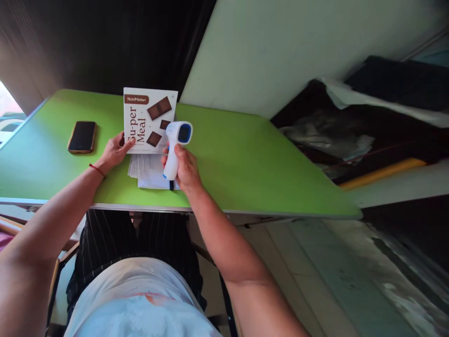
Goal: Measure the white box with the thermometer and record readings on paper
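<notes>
A white box (150, 119) printed "NutriMotion" and "Su-per Meal", with brown chocolate pieces pictured on it, stands upright on the green table. My left hand (117, 147) grips its lower left side, the thumb on the front. In my right hand (186, 167) is a white and blue infrared thermometer (171, 157), held by its handle with the dark screen facing me. The thermometer overlaps the box's lower right corner in view, and whether they touch I cannot tell. Under and in front of the box lie white printed papers (149, 172), with a small black item (171, 185) at their edge.
To the left on the green table (238, 159) lies a phone (82, 137) with a dark screen and brown case. A dark panel (105, 42) and a pale wall (259, 61) rise behind. Cluttered shelves (326, 121) stand at the right.
</notes>
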The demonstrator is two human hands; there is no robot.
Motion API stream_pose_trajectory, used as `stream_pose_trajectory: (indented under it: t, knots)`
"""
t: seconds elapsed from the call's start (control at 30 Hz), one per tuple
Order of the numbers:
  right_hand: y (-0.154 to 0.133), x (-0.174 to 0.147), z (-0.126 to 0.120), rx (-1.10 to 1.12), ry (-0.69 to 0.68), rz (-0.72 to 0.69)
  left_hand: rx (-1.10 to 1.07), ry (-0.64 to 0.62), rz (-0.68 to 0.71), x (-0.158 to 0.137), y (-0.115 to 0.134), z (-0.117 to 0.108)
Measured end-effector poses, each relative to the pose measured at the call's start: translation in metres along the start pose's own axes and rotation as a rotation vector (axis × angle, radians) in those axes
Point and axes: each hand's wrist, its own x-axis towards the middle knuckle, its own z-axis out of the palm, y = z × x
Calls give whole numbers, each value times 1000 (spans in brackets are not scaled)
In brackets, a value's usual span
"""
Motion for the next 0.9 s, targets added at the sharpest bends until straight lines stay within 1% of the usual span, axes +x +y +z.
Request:
stream_pose_trajectory:
  t: [0.07, 0.17, 0.27, 0.37, 0.57, 0.9]
  knots:
    - [-1, -9, 15, 104, -46, 91, 7, 10, 37, 2, -6, 1]
    - [-2, -16, 24, 152, -61, 144, 29, 25, 84, 6, -15, 2]
    - [-3, -16, 26, 121, -45, 141, 66, 48, 105, 11, -23, 3]
    - [-2, -15, 27, 92, -30, 143, 71, 44, 123, 14, -27, 3]
    - [4, -13, 30, 51, -30, 149, 64, 22, 168, 14, -30, 1]
    - [6, -11, 30, 56, -42, 127, 79, 14, 171, 14, -30, 0]
